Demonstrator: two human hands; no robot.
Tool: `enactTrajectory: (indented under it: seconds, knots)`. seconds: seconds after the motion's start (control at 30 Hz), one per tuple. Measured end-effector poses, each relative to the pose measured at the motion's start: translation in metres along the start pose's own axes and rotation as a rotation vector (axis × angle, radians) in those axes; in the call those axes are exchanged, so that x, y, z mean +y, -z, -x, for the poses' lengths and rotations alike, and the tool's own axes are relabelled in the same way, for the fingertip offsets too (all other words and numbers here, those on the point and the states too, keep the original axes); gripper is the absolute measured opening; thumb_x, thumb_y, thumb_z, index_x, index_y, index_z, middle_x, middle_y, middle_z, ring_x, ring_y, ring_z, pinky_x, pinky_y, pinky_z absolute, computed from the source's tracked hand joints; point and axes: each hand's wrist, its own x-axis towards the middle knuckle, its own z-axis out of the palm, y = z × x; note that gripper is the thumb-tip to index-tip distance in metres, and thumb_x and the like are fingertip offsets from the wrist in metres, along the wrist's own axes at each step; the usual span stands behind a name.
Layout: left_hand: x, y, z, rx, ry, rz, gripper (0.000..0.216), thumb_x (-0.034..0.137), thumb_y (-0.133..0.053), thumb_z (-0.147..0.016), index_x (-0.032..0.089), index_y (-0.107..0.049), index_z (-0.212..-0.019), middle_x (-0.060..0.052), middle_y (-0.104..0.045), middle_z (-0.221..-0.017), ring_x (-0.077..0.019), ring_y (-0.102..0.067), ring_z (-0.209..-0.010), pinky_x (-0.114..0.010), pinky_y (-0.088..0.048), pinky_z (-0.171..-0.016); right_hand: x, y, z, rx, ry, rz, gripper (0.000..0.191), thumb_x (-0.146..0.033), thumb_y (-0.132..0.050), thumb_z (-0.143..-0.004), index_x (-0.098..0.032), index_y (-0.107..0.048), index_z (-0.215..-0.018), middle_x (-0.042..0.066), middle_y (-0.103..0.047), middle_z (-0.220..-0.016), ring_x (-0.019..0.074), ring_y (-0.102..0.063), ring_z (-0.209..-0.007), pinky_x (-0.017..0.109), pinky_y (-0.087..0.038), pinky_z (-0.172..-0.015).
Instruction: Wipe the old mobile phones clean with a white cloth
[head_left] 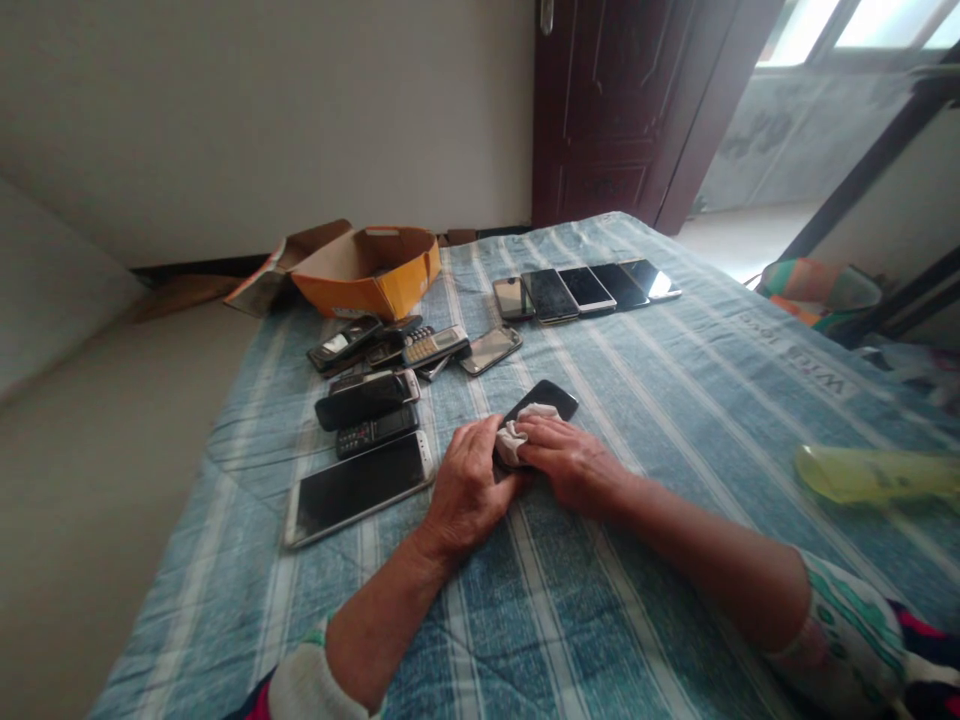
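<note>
Head view: dark phone (551, 395) sits low over the blue striped cloth (645, 400), in front of the person, screen side up, far end angled off to the right. Left hand (471, 480) is half curled round its left and near edges, thumb along the near side; probably this keeps it from sliding. Right hand (574, 465) has its fingers bent down over a crumpled white wad (512, 445), pinning it against the screen; flattened fingers suggest pressure spread over the glass, not a pinch. Can't tell if the phone's underside rests on the cloth; hands hide the near end.

Large white phone (360, 490) lies face up just left of the left hand, with a keypad phone (375, 432) and others beyond it. Farther back, a loose heap of phones (435, 346) overlaps at odd angles, so it reads as unsorted. By contrast, the row of phones (589, 288) at far right is side by side, screens up, likely set apart for order. Orange box (409, 290) stands behind the heap, flaps spread, contents mostly hidden. Yellow-green item (862, 474) lies well right, clear of both arms.
</note>
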Motion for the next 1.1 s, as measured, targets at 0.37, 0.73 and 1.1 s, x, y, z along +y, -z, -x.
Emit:
enactTrajectory:
  seconds: [0.37,0.73,1.1]
  knots:
    - [0.004,0.002,-0.003,-0.017,-0.003,-0.004,0.063,0.026,-0.074,-0.067,0.017,-0.045,-0.123,-0.011,-0.06,-0.115,-0.0292,-0.055,-0.107,-0.046,-0.048,-0.092,0.036,0.023,0.001,0.027,-0.27,0.059,0.031,-0.007,-0.04,-0.089,-0.018,-0.066,-0.103,0.011,-0.062,-0.116,0.0216,-0.05,-0.119,0.039,-0.044,-0.099]
    - [0.003,0.001,-0.004,-0.037,-0.006,-0.027,0.06,0.031,-0.072,-0.069,0.017,-0.046,-0.122,-0.011,-0.061,-0.115,-0.0292,-0.055,-0.105,-0.047,-0.048,-0.091,0.028,0.018,-0.003,-0.073,0.029,-0.11,0.032,-0.006,-0.041,-0.089,-0.018,-0.064,-0.107,0.009,-0.061,-0.121,0.0208,-0.051,-0.12,0.04,-0.042,-0.102]
    - [0.002,0.0,-0.006,-0.048,-0.006,-0.038,0.059,0.035,-0.069,-0.072,0.013,-0.047,-0.122,-0.014,-0.06,-0.115,-0.0299,-0.055,-0.106,-0.047,-0.047,-0.093,0.016,0.017,-0.004,-0.108,0.084,-0.102,0.031,-0.005,-0.042,-0.089,-0.017,-0.064,-0.107,0.011,-0.062,-0.118,0.0207,-0.05,-0.121,0.041,-0.04,-0.103]
